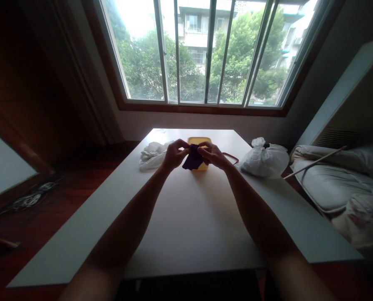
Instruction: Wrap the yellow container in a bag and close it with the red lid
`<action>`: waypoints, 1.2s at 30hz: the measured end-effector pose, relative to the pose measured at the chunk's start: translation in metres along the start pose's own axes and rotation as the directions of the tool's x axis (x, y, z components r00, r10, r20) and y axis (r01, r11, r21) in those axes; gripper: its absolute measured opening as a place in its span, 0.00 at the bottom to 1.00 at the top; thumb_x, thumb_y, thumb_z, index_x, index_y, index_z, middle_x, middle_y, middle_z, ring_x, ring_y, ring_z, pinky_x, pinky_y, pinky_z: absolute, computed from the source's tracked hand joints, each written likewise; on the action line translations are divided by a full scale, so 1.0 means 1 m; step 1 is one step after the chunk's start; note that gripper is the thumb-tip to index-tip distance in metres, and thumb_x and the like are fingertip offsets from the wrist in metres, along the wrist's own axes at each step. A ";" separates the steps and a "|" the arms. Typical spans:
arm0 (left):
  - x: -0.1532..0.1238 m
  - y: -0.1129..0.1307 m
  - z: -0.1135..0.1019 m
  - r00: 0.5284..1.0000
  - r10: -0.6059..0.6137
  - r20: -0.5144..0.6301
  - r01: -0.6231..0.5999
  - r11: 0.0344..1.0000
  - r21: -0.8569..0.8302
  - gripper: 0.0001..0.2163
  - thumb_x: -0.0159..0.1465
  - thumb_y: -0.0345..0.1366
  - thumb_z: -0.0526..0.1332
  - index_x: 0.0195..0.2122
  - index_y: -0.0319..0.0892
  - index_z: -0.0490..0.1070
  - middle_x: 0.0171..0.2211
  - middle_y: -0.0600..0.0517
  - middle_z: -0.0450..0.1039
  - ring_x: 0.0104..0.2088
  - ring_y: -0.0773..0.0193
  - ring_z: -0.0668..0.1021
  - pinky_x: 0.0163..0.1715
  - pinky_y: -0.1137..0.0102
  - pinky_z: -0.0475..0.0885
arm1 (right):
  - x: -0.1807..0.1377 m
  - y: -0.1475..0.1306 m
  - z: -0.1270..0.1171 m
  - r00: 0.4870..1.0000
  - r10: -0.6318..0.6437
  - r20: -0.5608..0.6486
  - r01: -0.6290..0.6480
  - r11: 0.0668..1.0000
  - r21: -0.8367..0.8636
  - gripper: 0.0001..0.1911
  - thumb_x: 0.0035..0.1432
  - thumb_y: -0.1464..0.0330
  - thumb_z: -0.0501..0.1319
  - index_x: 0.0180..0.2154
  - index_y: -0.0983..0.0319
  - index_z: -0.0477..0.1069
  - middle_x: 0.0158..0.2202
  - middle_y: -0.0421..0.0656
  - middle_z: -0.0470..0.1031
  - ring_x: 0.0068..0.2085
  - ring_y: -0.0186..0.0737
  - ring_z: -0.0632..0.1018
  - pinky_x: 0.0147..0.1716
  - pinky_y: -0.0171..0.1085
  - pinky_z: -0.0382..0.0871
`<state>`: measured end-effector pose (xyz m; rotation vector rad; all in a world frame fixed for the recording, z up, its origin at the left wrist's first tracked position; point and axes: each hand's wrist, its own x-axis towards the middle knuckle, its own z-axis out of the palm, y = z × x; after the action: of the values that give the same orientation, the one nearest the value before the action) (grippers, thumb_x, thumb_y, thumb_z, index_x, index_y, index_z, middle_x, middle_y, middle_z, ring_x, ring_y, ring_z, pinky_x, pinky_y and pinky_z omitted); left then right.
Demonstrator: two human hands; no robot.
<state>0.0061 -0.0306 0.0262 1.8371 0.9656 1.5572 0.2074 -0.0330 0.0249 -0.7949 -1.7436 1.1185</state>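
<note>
left hand (175, 155), right hand (213, 155): fingers pinch purple cloth (193, 159) by yellow box (200, 140); cloth bunched, not yet released.

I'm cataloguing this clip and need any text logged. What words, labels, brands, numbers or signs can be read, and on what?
None: no text can be read on the cloth, yellow container, left bag, right bag or table, nor on the building outside.
Any small print there would be too blurred to read.
</note>
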 end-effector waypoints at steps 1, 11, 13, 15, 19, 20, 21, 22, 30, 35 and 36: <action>0.000 0.001 0.000 1.000 -0.007 0.002 0.007 1.000 -0.009 0.09 0.54 0.39 0.67 0.30 0.40 0.72 0.30 0.51 0.75 0.34 0.61 0.77 0.31 0.69 0.71 | -0.001 -0.001 0.000 1.000 0.014 0.026 -0.013 1.000 -0.011 0.26 0.52 0.53 0.69 0.46 0.61 0.67 0.27 0.36 0.74 0.18 0.27 0.67 0.16 0.29 0.58; 0.001 -0.003 -0.001 1.000 -0.024 0.013 0.024 1.000 0.012 0.08 0.53 0.39 0.65 0.30 0.40 0.72 0.31 0.51 0.76 0.36 0.60 0.77 0.36 0.66 0.72 | 0.000 -0.003 0.001 0.996 -0.012 -0.083 0.008 0.999 -0.044 0.20 0.50 0.54 0.69 0.35 0.64 0.71 0.18 0.33 0.66 0.17 0.26 0.62 0.16 0.29 0.53; 0.002 -0.005 -0.001 0.999 -0.028 0.016 0.028 1.000 0.006 0.09 0.53 0.39 0.66 0.30 0.40 0.72 0.31 0.51 0.76 0.35 0.60 0.77 0.36 0.66 0.72 | 0.000 -0.004 0.000 0.995 -0.013 -0.097 0.009 0.999 -0.047 0.20 0.50 0.55 0.68 0.35 0.64 0.72 0.18 0.33 0.65 0.17 0.27 0.62 0.16 0.30 0.52; 0.002 -0.006 0.000 0.999 -0.032 0.020 0.031 0.999 0.011 0.09 0.54 0.40 0.66 0.31 0.40 0.72 0.31 0.51 0.76 0.32 0.63 0.76 0.34 0.67 0.71 | 0.001 -0.003 0.000 0.993 -0.013 -0.117 0.007 0.999 -0.045 0.19 0.50 0.55 0.68 0.36 0.65 0.73 0.18 0.33 0.65 0.17 0.27 0.62 0.16 0.30 0.52; 0.000 -0.002 0.001 0.999 -0.005 -0.052 0.013 0.988 0.151 0.10 0.58 0.43 0.66 0.31 0.41 0.71 0.30 0.52 0.75 0.24 0.69 0.70 0.26 0.71 0.66 | 0.003 0.000 -0.002 0.977 -0.010 -0.211 -0.007 0.997 -0.080 0.18 0.50 0.57 0.68 0.35 0.65 0.74 0.19 0.35 0.68 0.18 0.28 0.65 0.17 0.30 0.55; -0.001 -0.001 0.002 0.998 0.014 -0.064 -0.001 0.981 0.196 0.11 0.58 0.44 0.66 0.31 0.41 0.71 0.29 0.53 0.75 0.23 0.69 0.70 0.25 0.71 0.66 | 0.004 0.000 -0.002 0.973 -0.007 -0.231 -0.014 0.996 -0.089 0.18 0.50 0.57 0.68 0.35 0.65 0.75 0.19 0.36 0.69 0.18 0.28 0.65 0.17 0.30 0.56; -0.002 0.001 0.003 0.998 0.034 -0.053 -0.021 0.973 0.230 0.11 0.59 0.44 0.65 0.30 0.41 0.72 0.28 0.53 0.75 0.24 0.68 0.70 0.26 0.71 0.66 | 0.004 0.000 -0.002 0.970 -0.003 -0.245 -0.020 0.995 -0.093 0.18 0.50 0.57 0.68 0.35 0.65 0.75 0.19 0.36 0.69 0.18 0.28 0.65 0.17 0.30 0.56; -0.004 0.002 0.004 0.999 0.048 -0.020 -0.042 0.967 0.253 0.12 0.59 0.45 0.65 0.30 0.41 0.72 0.28 0.52 0.75 0.25 0.67 0.72 0.27 0.70 0.67 | 0.004 -0.001 -0.002 0.968 0.000 -0.250 -0.023 0.996 -0.092 0.18 0.50 0.57 0.68 0.34 0.65 0.75 0.19 0.37 0.70 0.18 0.28 0.65 0.16 0.30 0.56; -0.011 0.008 0.009 0.989 -0.025 0.146 -0.028 0.936 0.351 0.14 0.57 0.47 0.69 0.37 0.43 0.78 0.32 0.50 0.81 0.30 0.59 0.79 0.33 0.66 0.71 | 0.001 -0.006 0.001 0.994 -0.027 -0.104 0.022 0.999 -0.048 0.20 0.54 0.53 0.65 0.36 0.65 0.76 0.16 0.35 0.68 0.14 0.28 0.64 0.12 0.30 0.53; -0.011 0.009 0.007 0.991 -0.020 0.129 -0.035 0.912 0.409 0.13 0.56 0.47 0.70 0.36 0.43 0.78 0.32 0.50 0.81 0.29 0.60 0.78 0.31 0.67 0.70 | 0.001 -0.004 -0.001 0.997 -0.046 -0.058 0.042 0.997 -0.065 0.22 0.55 0.52 0.65 0.38 0.65 0.76 0.19 0.37 0.71 0.14 0.28 0.64 0.12 0.30 0.54; -0.010 0.008 0.006 0.991 -0.025 0.135 -0.031 0.919 0.393 0.13 0.56 0.47 0.70 0.35 0.43 0.78 0.33 0.50 0.81 0.29 0.60 0.78 0.31 0.67 0.70 | 0.001 -0.004 -0.002 0.997 -0.051 -0.062 0.046 0.996 -0.076 0.21 0.55 0.53 0.65 0.38 0.65 0.76 0.19 0.37 0.71 0.14 0.28 0.64 0.13 0.30 0.54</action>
<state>0.0127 -0.0430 0.0252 2.1855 1.2835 1.2810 0.2088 -0.0330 0.0288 -0.8202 -1.7503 0.9907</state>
